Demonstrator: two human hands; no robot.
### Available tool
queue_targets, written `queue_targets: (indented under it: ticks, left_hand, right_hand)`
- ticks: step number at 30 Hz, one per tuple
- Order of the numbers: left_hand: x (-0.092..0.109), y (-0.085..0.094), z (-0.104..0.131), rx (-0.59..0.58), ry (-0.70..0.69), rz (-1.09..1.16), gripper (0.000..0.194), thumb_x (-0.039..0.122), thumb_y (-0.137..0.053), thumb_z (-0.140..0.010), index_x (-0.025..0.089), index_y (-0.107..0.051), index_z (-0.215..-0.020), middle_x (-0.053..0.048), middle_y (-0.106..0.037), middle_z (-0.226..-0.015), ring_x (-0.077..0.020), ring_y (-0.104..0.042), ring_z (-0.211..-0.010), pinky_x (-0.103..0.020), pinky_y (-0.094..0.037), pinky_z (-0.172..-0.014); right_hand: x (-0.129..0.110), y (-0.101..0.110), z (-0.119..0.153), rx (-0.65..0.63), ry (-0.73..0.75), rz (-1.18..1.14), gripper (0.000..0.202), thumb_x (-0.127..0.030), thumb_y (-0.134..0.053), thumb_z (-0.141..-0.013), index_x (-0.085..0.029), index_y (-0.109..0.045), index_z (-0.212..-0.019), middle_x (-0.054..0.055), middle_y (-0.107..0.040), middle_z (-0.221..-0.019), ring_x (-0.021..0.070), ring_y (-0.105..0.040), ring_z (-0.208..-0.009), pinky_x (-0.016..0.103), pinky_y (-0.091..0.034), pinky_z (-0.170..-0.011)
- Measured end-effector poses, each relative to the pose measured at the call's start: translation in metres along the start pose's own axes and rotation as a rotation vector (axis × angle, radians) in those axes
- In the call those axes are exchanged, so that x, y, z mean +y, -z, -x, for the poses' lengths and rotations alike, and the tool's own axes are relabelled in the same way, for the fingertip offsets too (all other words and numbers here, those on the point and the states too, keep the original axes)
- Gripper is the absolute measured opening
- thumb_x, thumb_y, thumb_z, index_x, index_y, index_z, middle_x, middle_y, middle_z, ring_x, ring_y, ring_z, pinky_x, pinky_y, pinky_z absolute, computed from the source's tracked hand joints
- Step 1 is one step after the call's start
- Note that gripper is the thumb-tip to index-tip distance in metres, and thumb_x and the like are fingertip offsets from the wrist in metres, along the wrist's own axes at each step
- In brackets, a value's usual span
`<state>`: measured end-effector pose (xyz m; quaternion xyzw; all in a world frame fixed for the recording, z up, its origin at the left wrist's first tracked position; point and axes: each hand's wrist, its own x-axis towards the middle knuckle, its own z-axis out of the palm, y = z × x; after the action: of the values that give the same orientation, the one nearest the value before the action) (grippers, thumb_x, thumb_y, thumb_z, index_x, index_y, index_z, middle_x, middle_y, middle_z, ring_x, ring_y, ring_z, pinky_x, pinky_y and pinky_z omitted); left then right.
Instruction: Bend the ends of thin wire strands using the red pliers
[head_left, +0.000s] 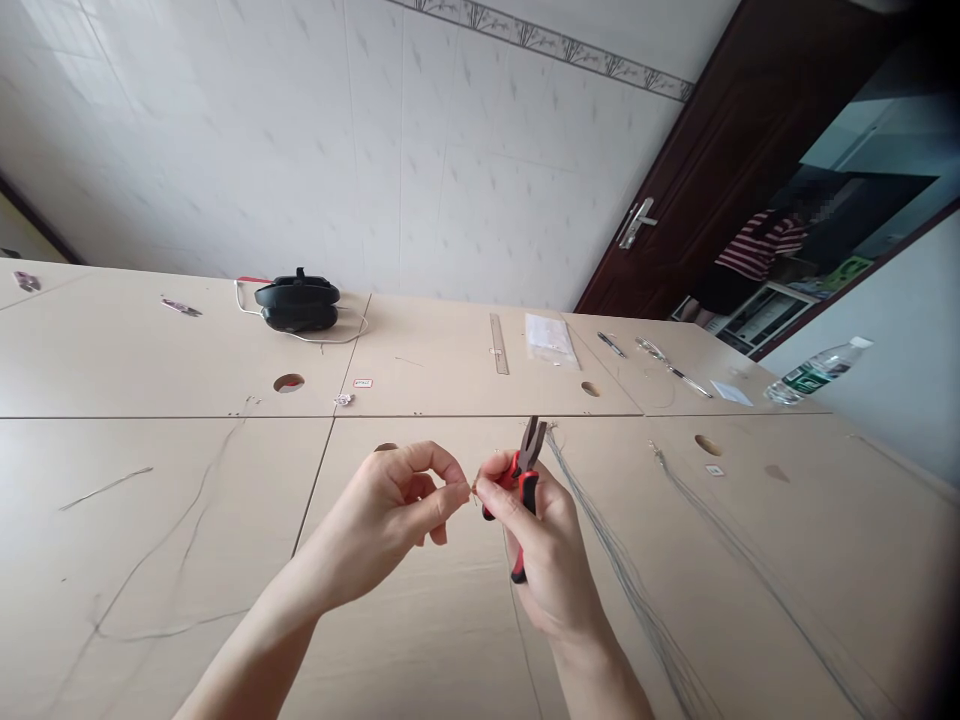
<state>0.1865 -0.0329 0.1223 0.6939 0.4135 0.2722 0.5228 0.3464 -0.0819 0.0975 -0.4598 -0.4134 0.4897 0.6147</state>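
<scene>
My right hand point(551, 530) holds a pair of pliers point(529, 470) with red and black handles, its dark jaws pointing up. Thumb and index finger of that hand also pinch a tiny reddish-gold piece point(474, 488), too small to name. My left hand point(409, 500) meets it from the other side, its thumb and index fingertip pinched at the same small piece. A thin wire or thread point(517, 590) runs down the table below my right hand. The left hand's other fingers are curled.
A bundle of thin grey strands point(622, 560) lies right of my hands, with another bundle point(750, 540) beyond. At the back are a black case point(300, 302), a ruler point(499, 345), a plastic packet point(551, 340) and a water bottle point(814, 375). A person point(757, 245) stands past the door.
</scene>
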Motion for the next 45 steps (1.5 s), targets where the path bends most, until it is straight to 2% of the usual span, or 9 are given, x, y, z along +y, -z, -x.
queue_targets:
  ticks: [14, 22, 30, 34, 37, 41, 45]
  left_hand:
    - [0.0059, -0.0014, 0.0000, -0.013, 0.006, -0.021, 0.021, 0.036, -0.056, -0.088, 0.019, -0.064, -0.079, 0.004, -0.054, -0.052, -0.0108, -0.053, -0.052, -0.019, -0.036, -0.046]
    - [-0.0005, -0.0005, 0.0004, -0.026, 0.007, -0.004, 0.021, 0.036, -0.055, -0.089, 0.019, -0.064, -0.081, 0.003, -0.056, -0.056, -0.0117, -0.053, -0.055, -0.022, -0.041, -0.052]
    - [0.0052, -0.0002, -0.0007, -0.059, 0.030, 0.056, 0.017, 0.030, -0.053, -0.088, 0.018, -0.062, -0.080, 0.002, -0.055, -0.057, -0.0114, -0.051, -0.055, -0.023, -0.041, -0.053]
    - [0.0042, 0.0011, -0.0007, -0.077, 0.033, 0.085, 0.021, 0.035, -0.054, -0.090, 0.018, -0.063, -0.082, 0.002, -0.055, -0.057, -0.0113, -0.052, -0.055, -0.023, -0.041, -0.053]
    - [0.0023, 0.0028, -0.0001, -0.113, 0.055, 0.102, 0.019, 0.037, -0.059, -0.088, 0.019, -0.064, -0.089, 0.000, -0.061, -0.066, -0.0133, -0.058, -0.063, -0.024, -0.046, -0.057]
    - [0.0026, 0.0029, 0.0006, -0.122, 0.045, 0.163, 0.009, 0.027, -0.061, -0.085, 0.020, -0.062, -0.092, -0.001, -0.066, -0.081, -0.0144, -0.064, -0.073, -0.025, -0.049, -0.063]
    - [0.0058, -0.0003, 0.0009, -0.066, 0.044, 0.136, 0.008, 0.027, -0.062, -0.085, 0.020, -0.062, -0.089, 0.002, -0.063, -0.069, -0.0136, -0.063, -0.070, -0.023, -0.048, -0.060]
  right_hand:
    - [0.0002, 0.0042, -0.0020, -0.010, -0.028, -0.028, 0.012, -0.032, -0.073, -0.081, -0.023, -0.065, -0.083, -0.003, -0.057, -0.079, 0.0109, -0.048, -0.071, 0.025, -0.042, -0.070]
    - [-0.0031, 0.0031, -0.0017, -0.036, 0.055, 0.069, 0.010, -0.030, -0.069, -0.084, -0.022, -0.063, -0.083, -0.002, -0.057, -0.076, 0.0114, -0.050, -0.070, 0.024, -0.044, -0.068]
    - [-0.0056, 0.0038, -0.0006, -0.060, 0.131, 0.146, 0.008, -0.029, -0.066, -0.087, -0.023, -0.062, -0.084, -0.002, -0.057, -0.074, 0.0122, -0.051, -0.067, 0.026, -0.044, -0.065]
    - [-0.0056, 0.0042, -0.0021, -0.047, 0.150, 0.165, 0.008, -0.030, -0.066, -0.087, -0.023, -0.063, -0.084, -0.002, -0.057, -0.074, 0.0128, -0.052, -0.068, 0.026, -0.044, -0.065]
    - [-0.0045, 0.0041, -0.0030, -0.002, 0.145, 0.158, 0.009, -0.031, -0.067, -0.086, -0.022, -0.063, -0.084, -0.002, -0.057, -0.074, 0.0131, -0.052, -0.069, 0.027, -0.045, -0.066]
    - [-0.0029, 0.0041, -0.0032, 0.033, 0.148, 0.161, 0.010, -0.031, -0.068, -0.085, -0.022, -0.064, -0.083, -0.001, -0.057, -0.075, 0.0133, -0.052, -0.069, 0.027, -0.045, -0.067]
    - [-0.0023, 0.0045, -0.0031, 0.021, 0.149, 0.160, 0.011, -0.032, -0.067, -0.086, -0.022, -0.063, -0.083, -0.001, -0.058, -0.075, 0.0138, -0.053, -0.070, 0.027, -0.046, -0.067]
